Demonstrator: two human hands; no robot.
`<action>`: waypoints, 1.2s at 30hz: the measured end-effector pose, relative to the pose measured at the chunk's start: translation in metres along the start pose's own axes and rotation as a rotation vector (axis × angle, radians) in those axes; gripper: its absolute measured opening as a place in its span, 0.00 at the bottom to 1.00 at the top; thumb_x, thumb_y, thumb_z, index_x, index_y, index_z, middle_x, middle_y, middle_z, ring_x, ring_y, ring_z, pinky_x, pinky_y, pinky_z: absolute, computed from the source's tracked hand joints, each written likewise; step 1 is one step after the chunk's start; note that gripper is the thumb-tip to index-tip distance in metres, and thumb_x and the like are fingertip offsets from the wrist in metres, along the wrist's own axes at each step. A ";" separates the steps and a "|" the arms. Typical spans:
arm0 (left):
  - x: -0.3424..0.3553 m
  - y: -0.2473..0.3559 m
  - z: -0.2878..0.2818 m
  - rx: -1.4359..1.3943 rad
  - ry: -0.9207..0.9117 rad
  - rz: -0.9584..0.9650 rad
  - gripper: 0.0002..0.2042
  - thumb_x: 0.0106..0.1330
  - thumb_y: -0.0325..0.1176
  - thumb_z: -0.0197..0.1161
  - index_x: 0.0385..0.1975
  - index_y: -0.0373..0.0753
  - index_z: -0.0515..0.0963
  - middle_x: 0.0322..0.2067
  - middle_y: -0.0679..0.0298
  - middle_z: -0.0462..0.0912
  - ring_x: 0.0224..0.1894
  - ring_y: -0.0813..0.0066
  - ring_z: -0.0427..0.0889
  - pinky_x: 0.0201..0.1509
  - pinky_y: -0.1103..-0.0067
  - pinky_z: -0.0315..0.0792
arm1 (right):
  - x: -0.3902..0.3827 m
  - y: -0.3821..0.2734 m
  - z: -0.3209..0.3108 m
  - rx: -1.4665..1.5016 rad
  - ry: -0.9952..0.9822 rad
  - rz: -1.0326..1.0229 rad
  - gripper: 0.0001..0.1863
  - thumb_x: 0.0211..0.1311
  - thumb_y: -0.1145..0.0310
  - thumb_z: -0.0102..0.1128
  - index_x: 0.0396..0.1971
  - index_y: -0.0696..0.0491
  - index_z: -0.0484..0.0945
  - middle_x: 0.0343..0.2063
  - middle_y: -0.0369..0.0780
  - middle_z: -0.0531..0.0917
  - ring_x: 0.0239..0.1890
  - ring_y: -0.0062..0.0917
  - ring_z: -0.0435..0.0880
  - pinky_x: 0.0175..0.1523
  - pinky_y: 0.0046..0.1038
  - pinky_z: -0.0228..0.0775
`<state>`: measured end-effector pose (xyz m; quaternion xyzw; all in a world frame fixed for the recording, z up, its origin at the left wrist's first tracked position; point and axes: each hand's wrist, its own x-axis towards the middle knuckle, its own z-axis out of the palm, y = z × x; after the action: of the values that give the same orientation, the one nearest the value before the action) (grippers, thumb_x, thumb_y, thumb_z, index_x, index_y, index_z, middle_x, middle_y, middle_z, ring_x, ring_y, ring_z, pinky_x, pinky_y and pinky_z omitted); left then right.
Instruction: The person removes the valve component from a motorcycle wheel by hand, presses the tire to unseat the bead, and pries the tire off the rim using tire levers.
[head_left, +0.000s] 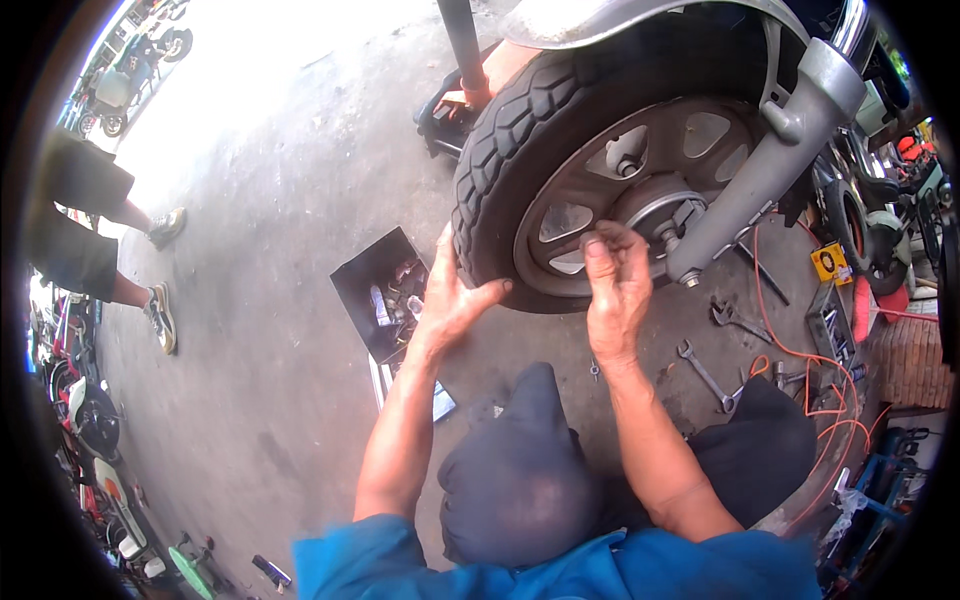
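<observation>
Grey spokes and black rubber are dominating the head camera's view as we are working low over a concrete floor (270, 420), our dark-trousered knees (520, 480) and blue sleeves (365, 560) showing along the lower edge. A motorcycle wheel (655, 190) is standing directly ahead of us, a grey fork leg (770, 180) slanting down its right side and a silver fender (620, 22) curving above.

Our left hand (447, 305) is grasping the lower left edge of the tyre (500, 150), its fingers lying along the tread and its thumb pointing across the sidewall. Our right hand (618, 290) is hovering before the rim, near the foot of the fork leg; its fingers are curling toward the thumb, and we cannot tell whether they are pinching anything small.

Behind the tyre, another person's forearm (508, 65) is showing near a dark pole (460, 42). At far left, a bystander in dark shorts (75, 250) and sneakers (161, 318) is standing near parked motorcycles (92, 415).

Just beside our left hand, a black tray (362, 268) is holding small parts. To our right, an open-ended wrench (706, 374) and a second wrench (742, 321) are lying near an orange hose (762, 300), while a yellow box (830, 263) is sitting beyond.
</observation>
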<state>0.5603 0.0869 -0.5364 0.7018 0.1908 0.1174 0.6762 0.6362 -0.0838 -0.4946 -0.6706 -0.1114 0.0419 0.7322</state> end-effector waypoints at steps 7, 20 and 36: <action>0.035 0.014 -0.010 0.037 0.133 0.090 0.31 0.41 0.29 0.73 0.50 0.30 0.71 0.41 0.55 0.83 0.42 0.69 0.81 0.49 0.74 0.74 | -0.002 0.028 0.010 -0.139 -0.093 -0.028 0.20 0.64 0.62 0.62 0.49 0.60 0.73 0.41 0.41 0.82 0.45 0.28 0.79 0.53 0.28 0.69; -0.003 -0.019 0.008 -0.064 0.002 0.019 0.48 0.42 0.35 0.77 0.65 0.33 0.56 0.58 0.51 0.69 0.60 0.62 0.69 0.63 0.71 0.65 | -0.019 0.070 -0.006 0.022 0.064 0.117 0.16 0.67 0.60 0.58 0.44 0.59 0.75 0.38 0.38 0.80 0.42 0.22 0.77 0.50 0.26 0.68; -0.015 -0.061 0.021 0.093 0.038 0.102 0.49 0.43 0.35 0.78 0.65 0.33 0.55 0.59 0.49 0.67 0.60 0.61 0.69 0.64 0.69 0.64 | -0.025 0.089 -0.008 0.016 0.172 0.172 0.16 0.68 0.58 0.57 0.43 0.57 0.76 0.33 0.37 0.82 0.35 0.20 0.79 0.43 0.25 0.70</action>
<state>0.5495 0.0625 -0.5970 0.7390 0.1726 0.1559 0.6323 0.6210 -0.0880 -0.5857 -0.6729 0.0098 0.0478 0.7381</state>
